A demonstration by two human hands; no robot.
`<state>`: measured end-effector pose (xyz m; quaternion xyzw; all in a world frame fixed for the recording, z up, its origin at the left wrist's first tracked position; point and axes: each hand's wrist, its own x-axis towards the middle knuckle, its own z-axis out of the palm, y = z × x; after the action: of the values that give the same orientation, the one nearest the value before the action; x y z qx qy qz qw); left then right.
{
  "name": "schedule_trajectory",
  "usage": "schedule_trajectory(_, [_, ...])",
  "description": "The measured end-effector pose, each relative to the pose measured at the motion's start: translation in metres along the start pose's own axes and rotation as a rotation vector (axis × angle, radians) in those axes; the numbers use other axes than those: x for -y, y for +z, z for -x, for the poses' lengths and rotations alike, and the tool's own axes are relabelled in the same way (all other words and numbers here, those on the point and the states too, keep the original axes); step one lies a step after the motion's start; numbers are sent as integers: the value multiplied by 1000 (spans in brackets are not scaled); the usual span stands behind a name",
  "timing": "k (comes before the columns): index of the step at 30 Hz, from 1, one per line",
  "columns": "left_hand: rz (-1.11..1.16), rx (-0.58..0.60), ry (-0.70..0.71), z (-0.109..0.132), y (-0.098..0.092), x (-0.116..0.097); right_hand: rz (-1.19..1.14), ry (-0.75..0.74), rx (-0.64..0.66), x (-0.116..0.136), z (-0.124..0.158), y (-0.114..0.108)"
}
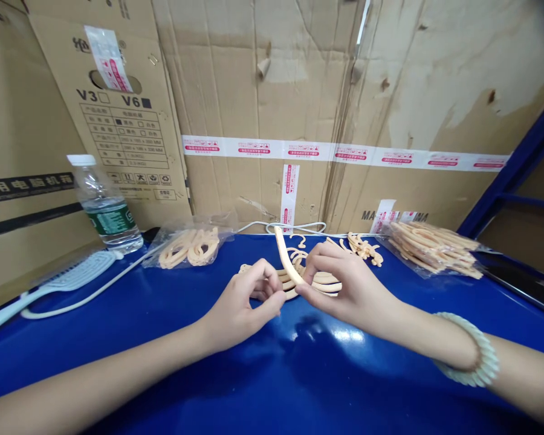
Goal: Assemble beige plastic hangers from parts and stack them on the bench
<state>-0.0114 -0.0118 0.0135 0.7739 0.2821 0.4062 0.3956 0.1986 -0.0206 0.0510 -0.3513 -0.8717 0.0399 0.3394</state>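
A curved, pale wooden-looking strip [286,254] is pinched at its lower end between the thumb and fingers of my right hand [340,278]; its upper end points up and slightly left. Just left of it is my left hand [249,296], thumb and fingers curled close together; whether something small lies between them is hidden. Behind both hands, several similar curved strips [326,283] lie in a pile on the blue table [199,374]. Smaller curly pieces [365,248] lie behind my right hand.
Bagged pale pieces lie at the left [193,246] and right [435,244]. A water bottle [109,211], a light-blue hairbrush [72,275] and a white cable [90,302] are on the left. Cardboard [263,96] stands behind; a dark flat device [526,281] lies far right.
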Motion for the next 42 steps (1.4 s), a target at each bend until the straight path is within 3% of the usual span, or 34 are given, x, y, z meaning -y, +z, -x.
schedule_trajectory(3, [297,6,-200,-2,6,0,158,-135,2,4,3,7])
schedule_trajectory(6, [415,-38,-274,-3,8,5,149,-202,50,4,-1,9])
schedule_trajectory(9, [460,-101,-275,-3,6,12,28,-112,23,-15,-22,-1])
schedule_trajectory(11, [490,-120,-286,-4,5,15,85,69,-19,-43,-42,-10])
schedule_trajectory(12, [502,-124,-295,-4,4,16,158,115,31,-60,-52,-13])
schedule_trajectory(14, [516,-123,-311,-5,3,17,366,86,290,-95,-66,-13])
schedule_trajectory(17, [544,-120,-315,-5,3,18,422,-5,445,-134,-71,0])
schedule_trajectory(19, [571,-119,-326,-5,4,19,424,-50,480,-146,-69,12])
schedule_trajectory(23, [612,-115,-331,-6,4,22,443,-93,464,-149,-65,25])
schedule_trajectory(31, [617,-109,-322,-6,4,23,388,-143,432,-154,-66,20])
schedule_trajectory(39, [635,-124,-361,-7,2,25,291,8,363,-158,-57,27])
schedule_trajectory(42, [641,-121,-362,-8,2,24,243,54,392,-156,-57,23])
